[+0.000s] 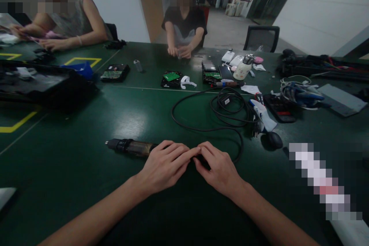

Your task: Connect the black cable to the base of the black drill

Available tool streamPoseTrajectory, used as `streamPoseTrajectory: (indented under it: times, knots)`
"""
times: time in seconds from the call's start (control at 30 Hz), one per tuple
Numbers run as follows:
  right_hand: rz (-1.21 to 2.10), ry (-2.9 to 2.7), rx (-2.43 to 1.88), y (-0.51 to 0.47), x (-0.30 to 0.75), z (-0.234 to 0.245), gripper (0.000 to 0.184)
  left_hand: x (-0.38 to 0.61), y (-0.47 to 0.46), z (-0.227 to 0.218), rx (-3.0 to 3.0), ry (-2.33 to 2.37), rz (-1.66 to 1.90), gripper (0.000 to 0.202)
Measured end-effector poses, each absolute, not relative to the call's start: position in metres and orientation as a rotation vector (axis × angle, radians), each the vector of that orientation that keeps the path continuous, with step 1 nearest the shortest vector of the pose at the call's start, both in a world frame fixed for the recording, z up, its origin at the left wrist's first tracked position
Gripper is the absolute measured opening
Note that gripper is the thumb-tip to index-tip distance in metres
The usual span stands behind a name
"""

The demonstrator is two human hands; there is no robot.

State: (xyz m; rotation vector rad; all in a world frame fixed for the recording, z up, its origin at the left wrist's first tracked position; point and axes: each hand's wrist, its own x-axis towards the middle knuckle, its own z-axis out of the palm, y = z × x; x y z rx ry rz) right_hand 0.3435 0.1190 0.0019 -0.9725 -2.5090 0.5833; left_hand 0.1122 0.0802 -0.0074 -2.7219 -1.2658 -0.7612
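Observation:
An electric screwdriver [134, 147] lies across the green table, its bit pointing left. My left hand [168, 165] is closed over the rear part of its body. Close by on the right, my right hand [217, 167] has its fingers bent and pressed together at the tool's back end, where the black cord [241, 150] begins. The fingertips of both hands meet, and what lies beneath them is hidden. From there the cord runs right and loops into a coil farther back.
Hard drives [171, 78] with green boards stand farther back, with a small metal cylinder [138, 65]. A black open casing [34, 84] sits at left. On the right are a black rubber bulb [272, 140], a tool case [279, 108] and bundled cables [302, 96]. Two people sit across the table.

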Motion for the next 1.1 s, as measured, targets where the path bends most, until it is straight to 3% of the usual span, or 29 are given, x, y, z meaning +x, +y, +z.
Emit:
streamPoseTrajectory:
  times: [1.1]
  knots:
    - [0.585,-2.501,-0.977,0.1185,0.3430,0.0007,0.008,0.1116,0.0781,-0.0049,-2.753,-1.280,-0.767,0.054]
